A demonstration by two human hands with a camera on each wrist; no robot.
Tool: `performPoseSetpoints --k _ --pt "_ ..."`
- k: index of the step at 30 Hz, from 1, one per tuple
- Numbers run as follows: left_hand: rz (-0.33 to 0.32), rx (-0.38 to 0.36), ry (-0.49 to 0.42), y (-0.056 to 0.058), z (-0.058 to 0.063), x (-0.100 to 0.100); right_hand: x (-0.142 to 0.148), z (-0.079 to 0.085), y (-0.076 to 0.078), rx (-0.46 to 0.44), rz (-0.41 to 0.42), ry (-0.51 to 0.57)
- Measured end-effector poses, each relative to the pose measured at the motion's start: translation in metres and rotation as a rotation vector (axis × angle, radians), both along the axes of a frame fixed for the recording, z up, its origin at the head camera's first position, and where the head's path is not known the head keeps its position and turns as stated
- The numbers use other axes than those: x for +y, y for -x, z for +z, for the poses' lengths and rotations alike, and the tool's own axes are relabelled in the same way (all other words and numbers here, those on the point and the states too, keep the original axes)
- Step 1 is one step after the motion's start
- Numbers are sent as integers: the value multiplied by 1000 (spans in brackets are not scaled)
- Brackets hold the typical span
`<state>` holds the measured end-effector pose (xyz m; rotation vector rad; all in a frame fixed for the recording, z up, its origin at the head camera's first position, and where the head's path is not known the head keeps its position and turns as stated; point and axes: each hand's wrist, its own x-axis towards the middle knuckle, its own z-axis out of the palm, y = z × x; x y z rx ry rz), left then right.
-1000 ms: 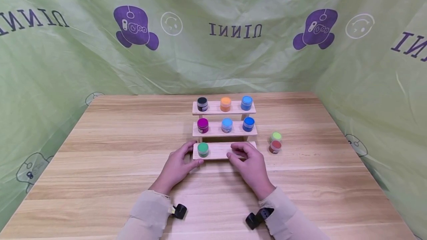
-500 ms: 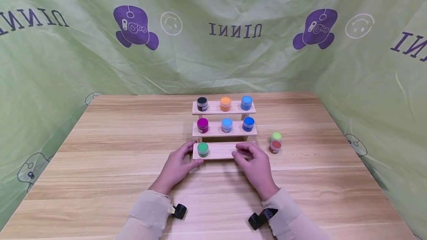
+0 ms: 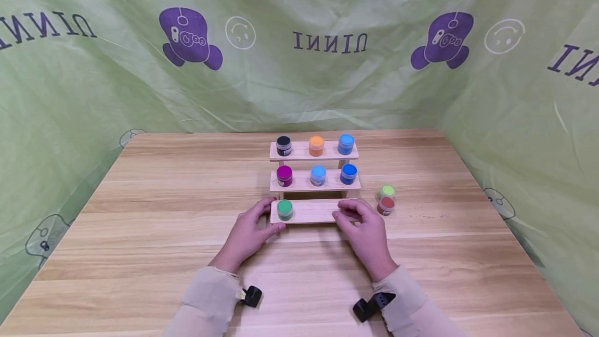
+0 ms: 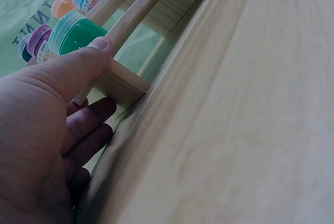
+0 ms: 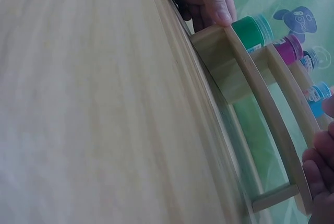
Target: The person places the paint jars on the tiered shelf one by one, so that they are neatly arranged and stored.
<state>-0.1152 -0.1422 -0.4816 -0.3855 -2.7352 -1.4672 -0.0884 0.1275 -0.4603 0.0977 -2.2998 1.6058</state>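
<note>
A three-tier wooden display stand (image 3: 309, 211) bears small paint jars. My left hand (image 3: 249, 233) grips the left end of its lowest tier, thumb on the front edge beside a green paint jar (image 3: 284, 210). In the left wrist view that thumb (image 4: 96, 46) presses the wood while the other fingers curl below. Over the tier's right end, my right hand (image 3: 367, 230) has loosely bent fingers, with nothing visible between them. The middle tier carries a purple jar (image 3: 284, 176), a light blue jar (image 3: 318, 176) and a dark blue jar (image 3: 348, 174).
On the top tier are a black jar (image 3: 283, 146), an orange jar (image 3: 316, 146) and a blue jar (image 3: 346, 144). A light green jar (image 3: 387, 192) and a red jar (image 3: 386, 205) stand on the table (image 3: 164, 212) right of the stand. Green printed cloth (image 3: 299, 87) surrounds the table.
My right hand has slid to the right along the lowest tier, toward its end. The left hand, the stand and the jars have stayed in place.
</note>
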Motion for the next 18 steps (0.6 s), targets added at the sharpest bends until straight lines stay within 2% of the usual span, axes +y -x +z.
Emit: performPoseSetpoints --k 11,18 --pt "0 -7 1 1 -1 0 10 1 0 5 -50 7" --pt "1 -11 4 1 0 0 17 -2 1 -13 -77 57"
